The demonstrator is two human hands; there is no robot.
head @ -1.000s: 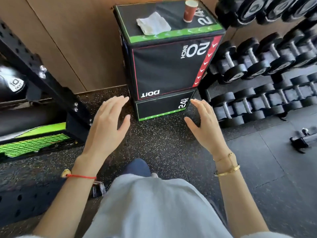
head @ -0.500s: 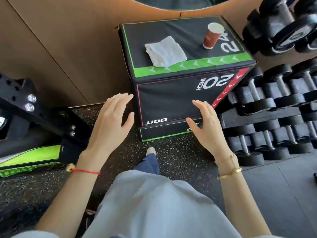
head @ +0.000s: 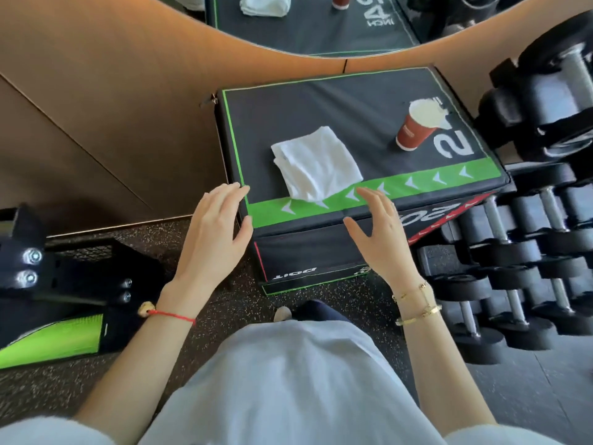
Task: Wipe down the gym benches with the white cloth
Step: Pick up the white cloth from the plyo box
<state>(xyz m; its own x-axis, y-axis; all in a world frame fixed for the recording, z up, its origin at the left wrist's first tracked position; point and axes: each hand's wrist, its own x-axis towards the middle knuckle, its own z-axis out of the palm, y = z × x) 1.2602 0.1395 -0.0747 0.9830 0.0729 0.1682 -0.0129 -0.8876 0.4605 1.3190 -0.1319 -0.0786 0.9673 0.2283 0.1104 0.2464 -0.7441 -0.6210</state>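
- Left hand [head: 213, 234], spread and empty, hovers at the near-left corner of the black padded box [head: 321, 114]; right hand [head: 383, 236], equally spread and empty, hovers over its green near edge.
- Folded white cloth [head: 316, 167] lies between them, overlapping the green stripe.
- Red paper cup [head: 415, 131] stands far right; black dumbbells [head: 526, 239] crowd the right side.

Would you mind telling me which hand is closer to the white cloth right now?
Right. The right hand has its fingertips just beside the white cloth, near its front corner, not touching. The left hand hovers at the box's front left corner, farther away.
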